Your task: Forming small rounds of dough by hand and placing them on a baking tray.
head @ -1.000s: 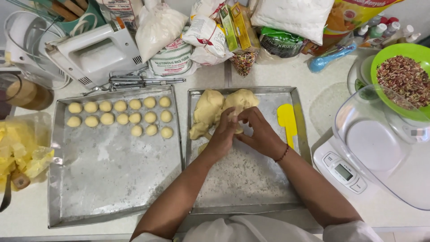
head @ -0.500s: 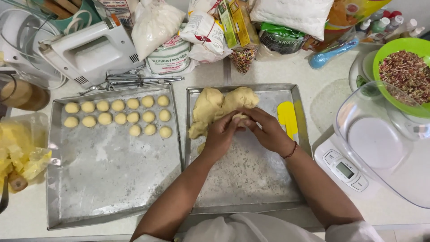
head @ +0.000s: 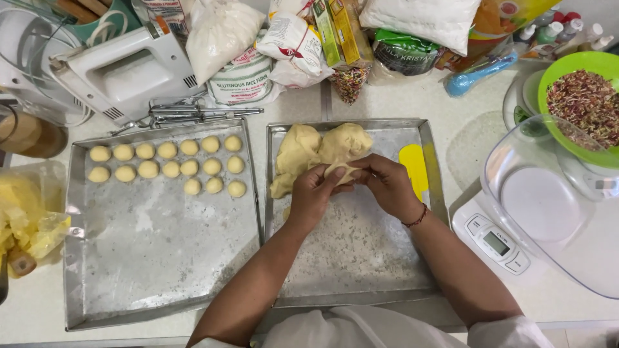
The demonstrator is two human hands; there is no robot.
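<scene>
Both hands — left hand (head: 314,193), right hand (head: 385,187) — close around a small dough piece (head: 339,171) just below the dough mass (head: 320,151); squeezing unevenly could, I judge, misshape it.

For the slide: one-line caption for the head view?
Both hands pinch a small dough piece over the right tray.

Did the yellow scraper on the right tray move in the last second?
No. The yellow scraper lies in the same spot against the right rim of the right tray, beside the right hand; only the hands shifted slightly over the dough.
</scene>
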